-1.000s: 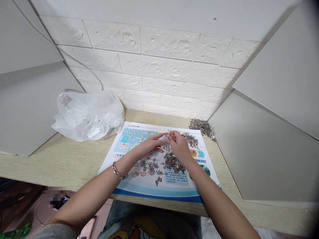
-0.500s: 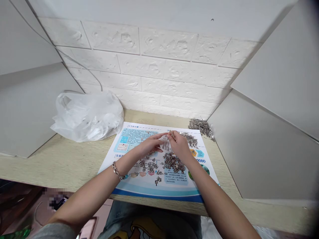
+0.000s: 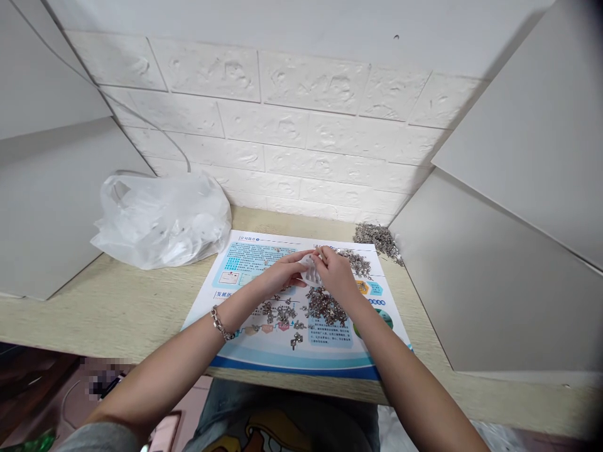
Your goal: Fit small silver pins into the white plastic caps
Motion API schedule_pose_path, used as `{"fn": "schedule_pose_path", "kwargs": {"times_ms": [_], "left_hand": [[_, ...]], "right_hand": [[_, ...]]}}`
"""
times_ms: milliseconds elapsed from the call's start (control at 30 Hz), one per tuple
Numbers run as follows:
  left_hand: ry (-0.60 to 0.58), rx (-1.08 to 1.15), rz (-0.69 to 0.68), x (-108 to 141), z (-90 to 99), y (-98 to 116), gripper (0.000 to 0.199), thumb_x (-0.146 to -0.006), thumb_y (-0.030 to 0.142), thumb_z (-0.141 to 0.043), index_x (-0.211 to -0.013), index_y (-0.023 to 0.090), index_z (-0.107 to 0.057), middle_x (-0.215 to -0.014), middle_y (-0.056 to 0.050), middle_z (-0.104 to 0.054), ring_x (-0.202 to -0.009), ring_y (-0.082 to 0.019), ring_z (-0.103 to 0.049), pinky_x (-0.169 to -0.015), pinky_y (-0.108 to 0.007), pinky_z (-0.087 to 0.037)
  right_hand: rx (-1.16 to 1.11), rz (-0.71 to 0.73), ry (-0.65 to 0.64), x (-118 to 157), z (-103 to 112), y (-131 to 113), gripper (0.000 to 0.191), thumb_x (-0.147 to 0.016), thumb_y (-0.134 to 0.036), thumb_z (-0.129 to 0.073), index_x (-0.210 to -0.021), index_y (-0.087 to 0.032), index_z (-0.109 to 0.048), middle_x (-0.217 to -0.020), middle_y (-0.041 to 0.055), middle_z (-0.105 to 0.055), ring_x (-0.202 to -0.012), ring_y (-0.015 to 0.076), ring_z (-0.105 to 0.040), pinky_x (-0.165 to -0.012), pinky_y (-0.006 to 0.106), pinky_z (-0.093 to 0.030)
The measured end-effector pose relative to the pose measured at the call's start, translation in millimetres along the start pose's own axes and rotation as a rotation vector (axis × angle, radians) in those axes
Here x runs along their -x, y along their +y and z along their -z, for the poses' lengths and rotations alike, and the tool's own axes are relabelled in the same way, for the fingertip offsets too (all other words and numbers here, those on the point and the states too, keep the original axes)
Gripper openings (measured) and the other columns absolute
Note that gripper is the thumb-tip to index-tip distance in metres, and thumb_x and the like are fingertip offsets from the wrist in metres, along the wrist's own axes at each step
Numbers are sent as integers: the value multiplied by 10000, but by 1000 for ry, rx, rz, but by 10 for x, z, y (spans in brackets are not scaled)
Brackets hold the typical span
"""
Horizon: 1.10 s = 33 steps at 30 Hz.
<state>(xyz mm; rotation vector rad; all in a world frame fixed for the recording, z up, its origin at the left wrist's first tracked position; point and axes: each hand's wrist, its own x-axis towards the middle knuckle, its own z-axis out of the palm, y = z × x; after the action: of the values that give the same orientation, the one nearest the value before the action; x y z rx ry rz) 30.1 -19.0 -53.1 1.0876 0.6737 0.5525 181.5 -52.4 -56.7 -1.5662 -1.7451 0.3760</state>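
Note:
A small whitish translucent piece with slots is between my hands, above the printed sheet. My left hand holds its left side between thumb and fingers. At its upper right edge, my right hand is closed in a pinch; whatever sits between those fingertips is too small to make out. Just below the hands lies a heap of small shiny metal parts, with a looser group to its left. More metal parts lie behind my right hand.
A white plastic bag stands at the back left of the wooden table. Another metal pile lies at the back right. Grey panels rise on both sides, and a white brick-patterned wall is behind.
The whole view has shifted slightly. Both hands stay together at the whitish piece, which appears tilted a little differently; the heaps look unchanged.

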Motion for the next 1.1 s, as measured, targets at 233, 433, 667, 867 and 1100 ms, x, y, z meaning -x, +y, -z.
{"fn": "schedule_pose_path", "kwargs": {"times_ms": [233,433,667,867,1100], "left_hand": [[12,93,49,41,-19,57,568,-774,134,-483,-1320,210,-347,-740,-23,-550,-605,-95,-552,-682,-304,-486],[11,148,88,65,-71,84,565,-765,89,-462,-1314,164,-350,-718,-28,-566,-576,-94,-569,-610,-251,-491],[-34,192,106,83,-125,78,516,-755,75,-476,-1264,145,-427,-789,-45,-598,-576,-72,-568,-586,-205,-483],[-1,145,107,55,-90,24,532,-748,106,-504,-1271,165,-430,-739,-31,-576,-537,-64,-530,-621,-235,-492],[-2,78,123,72,-97,57,569,-755,120,-502,-1309,176,-381,-613,10,-514,-500,-61,-513,-624,-234,-487]], "right_hand": [[-232,-52,336,26,41,-93,375,-881,-423,-271,-924,-177,-551,-755,53,-541,-689,153,-492,-608,267,-360],[-375,-150,296,-15,64,-145,424,-861,-508,-281,-727,-177,-510,-519,-12,-411,-437,104,-368,-434,238,-277],[-223,-114,169,-91,36,-127,390,-862,-469,-305,-645,-187,-465,-491,-20,-444,-471,116,-432,-484,238,-309],[-196,-64,133,-76,29,-118,393,-868,-458,-290,-629,-189,-446,-480,-22,-428,-469,118,-421,-484,238,-302],[-153,-57,99,-76,22,-102,382,-874,-446,-282,-622,-191,-414,-467,-27,-390,-452,116,-394,-468,237,-275]]}}
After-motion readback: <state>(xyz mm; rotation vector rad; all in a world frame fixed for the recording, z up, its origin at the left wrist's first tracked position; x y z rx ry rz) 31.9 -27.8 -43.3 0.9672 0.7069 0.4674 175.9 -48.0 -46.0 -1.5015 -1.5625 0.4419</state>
